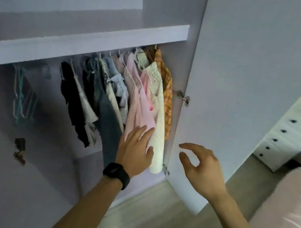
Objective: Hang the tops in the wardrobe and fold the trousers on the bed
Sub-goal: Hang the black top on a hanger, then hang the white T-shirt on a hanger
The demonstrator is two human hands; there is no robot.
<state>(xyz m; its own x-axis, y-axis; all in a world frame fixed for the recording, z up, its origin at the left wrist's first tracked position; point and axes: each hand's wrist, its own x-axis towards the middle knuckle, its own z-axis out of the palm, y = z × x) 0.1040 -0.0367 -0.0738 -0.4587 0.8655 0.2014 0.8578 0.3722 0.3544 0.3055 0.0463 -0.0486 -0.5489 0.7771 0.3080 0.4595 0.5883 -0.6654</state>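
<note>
Under the shelf (pixel 82 44), the right part of the wardrobe (pixel 170 8) is filled by hanging clothes (pixel 141 102) pressed one against another, from a black garment (pixel 70 101) to an orange checked one (pixel 168 97) just beside the side wall. Free room is seen between the black garment and the empty hangers (pixel 23 97) on the left. The right side is bounded by the open door (pixel 238 88), whose hinges (pixel 183 97) jut out. A strip of floor (pixel 248 188) lies open between door and bed (pixel 287 214).
</note>
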